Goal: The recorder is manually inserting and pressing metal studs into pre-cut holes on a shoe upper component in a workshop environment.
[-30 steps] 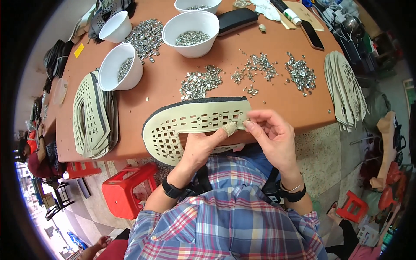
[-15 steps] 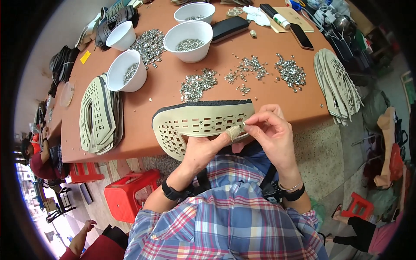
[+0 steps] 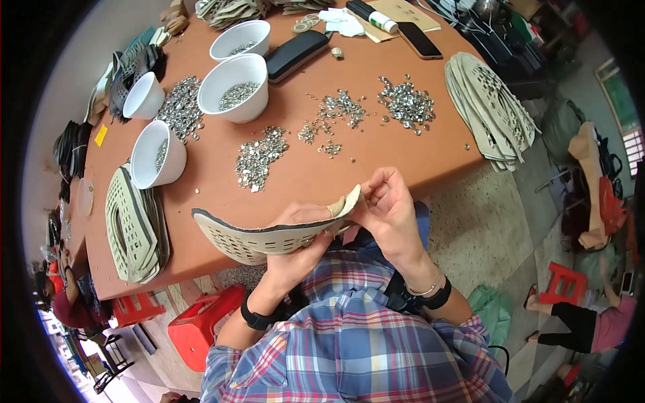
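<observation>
A beige perforated shoe-upper piece [image 3: 259, 236] with a dark edge is held over the near edge of the orange table [image 3: 376, 158]. My left hand [image 3: 302, 232] grips it from below near its right end, thumb on top. My right hand [image 3: 393, 208] pinches the curled right tip of the same piece, fingers bent over it. Small metal eyelets lie in heaps on the table just beyond my hands: one heap [image 3: 259, 156] at centre, one heap [image 3: 334, 114] further right, one heap [image 3: 406, 102] at the right.
Several white bowls [image 3: 234, 86] with eyelets stand at the far left. Stacks of beige pieces lie at the left edge [image 3: 131, 225] and the right edge [image 3: 489, 111]. A phone [image 3: 419, 39] and a black case [image 3: 295, 54] lie at the back. Red stools [image 3: 201, 326] stand below; other people sit at left and right.
The beige piece has been lifted off the table and tilted edge-on toward me. Both hands have kept hold of its right end, and the view has shifted closer to the table.
</observation>
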The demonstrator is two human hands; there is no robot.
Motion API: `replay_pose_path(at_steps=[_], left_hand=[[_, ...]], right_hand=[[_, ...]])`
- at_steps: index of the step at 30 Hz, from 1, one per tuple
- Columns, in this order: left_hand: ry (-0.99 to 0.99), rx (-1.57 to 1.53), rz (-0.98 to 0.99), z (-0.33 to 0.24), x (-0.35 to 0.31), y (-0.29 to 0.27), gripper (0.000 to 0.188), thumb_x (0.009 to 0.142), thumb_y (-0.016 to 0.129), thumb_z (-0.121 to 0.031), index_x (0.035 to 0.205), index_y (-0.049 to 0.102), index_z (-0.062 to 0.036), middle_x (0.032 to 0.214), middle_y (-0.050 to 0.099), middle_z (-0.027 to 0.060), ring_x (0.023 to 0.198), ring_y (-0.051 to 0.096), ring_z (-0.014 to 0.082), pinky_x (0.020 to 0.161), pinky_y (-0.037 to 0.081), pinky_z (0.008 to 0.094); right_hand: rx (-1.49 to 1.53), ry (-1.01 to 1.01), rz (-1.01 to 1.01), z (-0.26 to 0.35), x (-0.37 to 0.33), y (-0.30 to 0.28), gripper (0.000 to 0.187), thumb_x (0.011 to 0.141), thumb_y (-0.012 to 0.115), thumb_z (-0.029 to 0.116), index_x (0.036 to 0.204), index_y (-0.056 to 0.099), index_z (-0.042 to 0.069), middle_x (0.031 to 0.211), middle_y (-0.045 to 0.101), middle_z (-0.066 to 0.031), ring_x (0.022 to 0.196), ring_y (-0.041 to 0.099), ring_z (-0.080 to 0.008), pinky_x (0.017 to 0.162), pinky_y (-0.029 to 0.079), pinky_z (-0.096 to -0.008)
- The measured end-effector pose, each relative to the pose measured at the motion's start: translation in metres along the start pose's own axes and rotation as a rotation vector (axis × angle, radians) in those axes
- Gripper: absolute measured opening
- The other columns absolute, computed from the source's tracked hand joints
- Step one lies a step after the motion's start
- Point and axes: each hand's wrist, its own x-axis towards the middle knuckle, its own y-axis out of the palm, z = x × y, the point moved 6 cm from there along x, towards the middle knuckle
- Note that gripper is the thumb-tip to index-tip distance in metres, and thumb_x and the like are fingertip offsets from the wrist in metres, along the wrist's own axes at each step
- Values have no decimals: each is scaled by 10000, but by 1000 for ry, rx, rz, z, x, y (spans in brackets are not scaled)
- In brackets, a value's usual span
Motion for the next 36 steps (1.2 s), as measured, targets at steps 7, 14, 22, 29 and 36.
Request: replay_pose_path(at_steps=[7,14,22,29,36], left_hand=[[-470,-286,-39,33,7,12,232,790,622,8,1004,533,3,971,550,57,887,550,136,771,460,261],[-395,-127,-24,30,8,6,234,773,616,34,998,557,12,922,583,42,857,558,131,784,461,262],[183,3,104,-3,8,-4,245,701,650,47,921,626,-60,882,567,77,784,601,210,681,491,295],[333,-21,180,-15,0,-14,174,709,678,-65,865,602,-58,844,564,78,782,615,250,687,517,330],[437,-24,174,-20,-8,-21,141,767,672,-132,827,569,-57,831,552,105,748,607,264,643,530,318]], right_hand=[[-528,96,67,29,10,-31,129,834,602,41,952,557,15,816,617,-54,740,599,-92,666,475,-234],[-1692,-269,-470,84,34,-154,162,840,552,70,980,613,17,829,570,-132,771,571,-294,710,451,-362],[-1340,-147,-451,79,33,-144,142,831,582,73,944,651,23,819,611,-93,668,590,-169,626,465,-264],[-566,-16,222,38,5,-3,115,778,642,-17,893,647,-17,839,625,-63,732,592,-90,639,479,-215],[-410,143,371,15,-13,24,79,785,641,8,862,633,-6,832,603,-55,739,591,-110,671,472,-233]])
